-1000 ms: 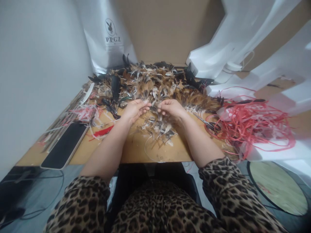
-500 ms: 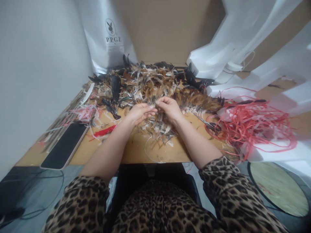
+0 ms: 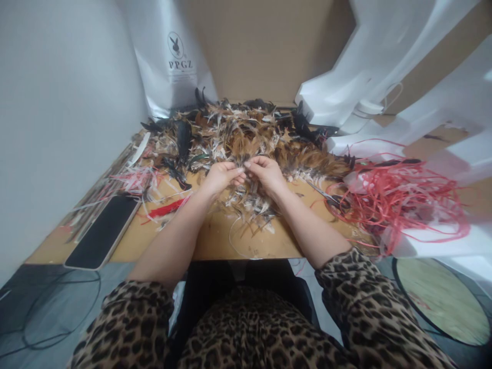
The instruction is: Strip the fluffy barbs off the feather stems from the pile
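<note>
My left hand (image 3: 224, 178) and my right hand (image 3: 268, 175) meet at mid-table, thumbs and fingertips pinched close together. Between them is the base of a small bunch of brown feathers (image 3: 243, 147), fanned upward; its lower end is hidden by my fingers. Behind it spreads a large heap of brown, black and whitish feathers (image 3: 219, 120). Short fluffy feathers (image 3: 255, 202) lie on the table (image 3: 215, 238) beneath my wrists, and a thin pale string (image 3: 230, 236) loops near the table's front edge.
Scissors (image 3: 326, 195) lie right of my right forearm, beside tangled red and pink ribbons (image 3: 407, 200). On the left are a phone (image 3: 102, 233), a red strip (image 3: 165, 207) and pink shreds (image 3: 136, 179). A silvery white bag (image 3: 172, 87) stands at the back left.
My left fingers have curled in toward the thumb, and my fingertips have shifted slightly. The brown feathers above them now show more as an upright fan.
</note>
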`<action>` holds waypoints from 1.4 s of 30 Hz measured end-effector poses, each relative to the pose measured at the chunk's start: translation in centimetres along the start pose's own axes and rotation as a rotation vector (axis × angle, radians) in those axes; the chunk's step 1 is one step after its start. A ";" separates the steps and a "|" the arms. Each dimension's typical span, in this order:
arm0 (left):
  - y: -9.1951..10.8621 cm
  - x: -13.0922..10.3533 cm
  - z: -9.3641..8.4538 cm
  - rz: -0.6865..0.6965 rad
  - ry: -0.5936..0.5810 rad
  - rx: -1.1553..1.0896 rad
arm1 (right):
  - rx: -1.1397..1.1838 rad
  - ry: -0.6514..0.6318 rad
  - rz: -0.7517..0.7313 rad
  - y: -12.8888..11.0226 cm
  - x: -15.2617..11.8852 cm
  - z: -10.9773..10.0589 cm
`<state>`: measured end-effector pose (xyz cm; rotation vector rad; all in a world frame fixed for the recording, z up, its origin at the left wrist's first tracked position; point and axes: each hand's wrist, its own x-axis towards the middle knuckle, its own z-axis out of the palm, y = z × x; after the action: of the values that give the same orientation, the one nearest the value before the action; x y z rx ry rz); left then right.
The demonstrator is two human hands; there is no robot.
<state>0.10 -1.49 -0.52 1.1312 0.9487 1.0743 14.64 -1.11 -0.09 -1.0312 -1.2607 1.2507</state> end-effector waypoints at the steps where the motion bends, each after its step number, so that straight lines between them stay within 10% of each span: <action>1: 0.0 0.0 0.1 0.018 0.008 0.024 | 0.005 -0.004 0.005 0.1 0.0 0.0; 25: -0.3 0.0 0.4 -0.024 0.011 -0.024 | -0.070 0.017 -0.040 0.5 0.3 0.0; 35: 0.0 0.0 -0.1 -0.024 0.065 -0.077 | -0.946 -0.256 0.067 -2.0 0.6 -5.4; 42: -0.1 0.1 -0.2 -0.032 0.059 -0.091 | -0.934 -0.279 0.145 -0.4 0.5 -4.1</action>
<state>-0.11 -1.35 -0.62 1.0111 0.9514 1.1190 18.69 -0.18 0.07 -1.6523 -2.1065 0.9072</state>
